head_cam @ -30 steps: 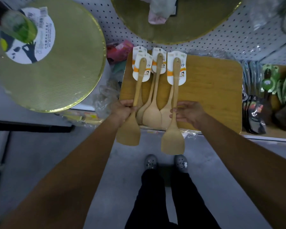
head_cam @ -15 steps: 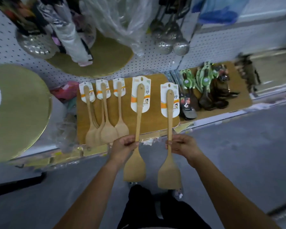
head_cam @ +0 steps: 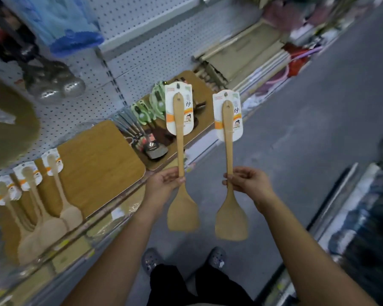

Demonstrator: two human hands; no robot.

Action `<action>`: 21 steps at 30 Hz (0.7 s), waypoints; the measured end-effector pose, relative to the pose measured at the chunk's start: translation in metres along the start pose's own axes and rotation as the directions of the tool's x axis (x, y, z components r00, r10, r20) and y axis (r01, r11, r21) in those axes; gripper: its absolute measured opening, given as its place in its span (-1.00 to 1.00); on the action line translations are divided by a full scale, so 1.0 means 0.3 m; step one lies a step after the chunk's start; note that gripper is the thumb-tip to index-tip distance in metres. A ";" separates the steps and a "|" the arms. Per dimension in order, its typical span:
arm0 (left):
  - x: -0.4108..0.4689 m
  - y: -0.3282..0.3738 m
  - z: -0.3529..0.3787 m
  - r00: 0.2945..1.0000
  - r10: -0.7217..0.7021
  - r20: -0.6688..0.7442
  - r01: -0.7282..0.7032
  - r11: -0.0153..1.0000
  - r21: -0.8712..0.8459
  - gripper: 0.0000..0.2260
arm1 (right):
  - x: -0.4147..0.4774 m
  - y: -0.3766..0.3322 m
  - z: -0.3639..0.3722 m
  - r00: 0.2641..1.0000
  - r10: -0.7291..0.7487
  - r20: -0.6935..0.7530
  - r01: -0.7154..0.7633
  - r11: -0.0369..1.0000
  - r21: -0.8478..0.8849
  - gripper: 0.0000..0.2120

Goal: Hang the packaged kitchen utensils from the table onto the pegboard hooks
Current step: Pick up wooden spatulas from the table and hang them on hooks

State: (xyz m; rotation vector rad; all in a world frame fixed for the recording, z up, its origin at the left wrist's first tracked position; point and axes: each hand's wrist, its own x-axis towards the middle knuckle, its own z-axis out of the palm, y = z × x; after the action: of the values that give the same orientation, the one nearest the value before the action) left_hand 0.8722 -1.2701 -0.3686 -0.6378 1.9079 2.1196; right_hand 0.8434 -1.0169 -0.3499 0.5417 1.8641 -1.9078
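Left hand (head_cam: 166, 182) pinched the slim handle of a pale wooden spatula with a white, orange-banded card label (head_cam: 180, 138), with the blade below the fingers and the card end pointing away. Right hand (head_cam: 248, 182) gripped a second matching carded wooden spatula (head_cam: 230, 219) just beside it, the two apart and roughly parallel. Left of the left hand, three carded wooden spoons (head_cam: 51, 226) lay on a brown wooden board (head_cam: 97, 164). Beyond the hands, green-handled utensils (head_cam: 142, 111) lay under a white perforated pegboard (head_cam: 128, 21). Below the hands were grey clogs (head_cam: 149, 259).

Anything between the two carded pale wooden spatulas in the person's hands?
Bare, per head view. The left hand grips the left wooden spatula, the right hand the right wooden spatula; shelf edge and grey floor show behind the gap.
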 end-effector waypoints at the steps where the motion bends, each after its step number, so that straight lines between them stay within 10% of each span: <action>1: 0.015 0.014 0.072 1.000 0.002 0.024 -0.002 1.000 0.001 -0.70 | -0.001 -0.014 -0.072 1.000 -0.010 -0.020 0.011 1.000 0.013 -0.90; 21: 0.545 0.314 0.938 0.965 0.039 0.261 -0.053 0.998 0.044 -0.70 | 0.336 -0.417 -0.789 0.961 -0.051 -0.272 0.088 0.988 0.125 -0.85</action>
State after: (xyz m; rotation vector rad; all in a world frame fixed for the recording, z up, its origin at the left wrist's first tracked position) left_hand 0.6386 -1.0262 -0.3413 -0.2900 1.8397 2.0575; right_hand 0.6877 -0.7808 -0.3065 0.8249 1.9464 -2.1080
